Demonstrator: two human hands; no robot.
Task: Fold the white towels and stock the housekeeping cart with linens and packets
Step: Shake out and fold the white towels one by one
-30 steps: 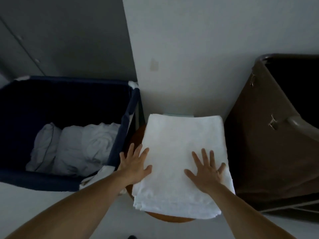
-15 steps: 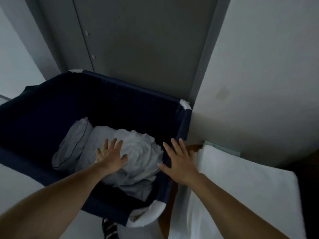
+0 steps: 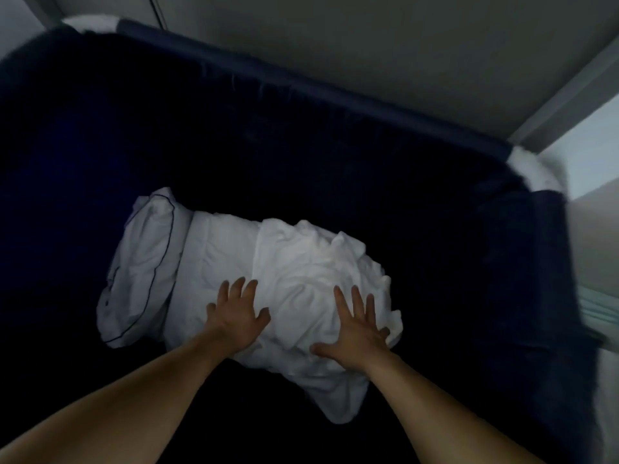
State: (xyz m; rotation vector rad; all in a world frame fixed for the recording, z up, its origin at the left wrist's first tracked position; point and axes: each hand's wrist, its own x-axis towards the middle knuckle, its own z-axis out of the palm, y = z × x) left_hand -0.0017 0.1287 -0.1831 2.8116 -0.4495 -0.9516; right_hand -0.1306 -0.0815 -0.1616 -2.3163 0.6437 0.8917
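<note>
Linens (image 3: pixel 311 269) lay crumpled mid-frame inside the dark blue bin (image 3: pixel 100 128); the left hand (image 3: pixel 239 318) and the right hand (image 3: pixel 355 329) rested on them, fingers spread wide.

A grey door (image 3: pixel 368 61) fills the top; its paler frame (image 3: pixel 566 92) slants down on the right, beside a white wall (image 3: pixel 593 162).

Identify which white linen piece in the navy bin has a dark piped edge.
The flat piece at the left end; the crumpled bundle beside it is plain white.
</note>
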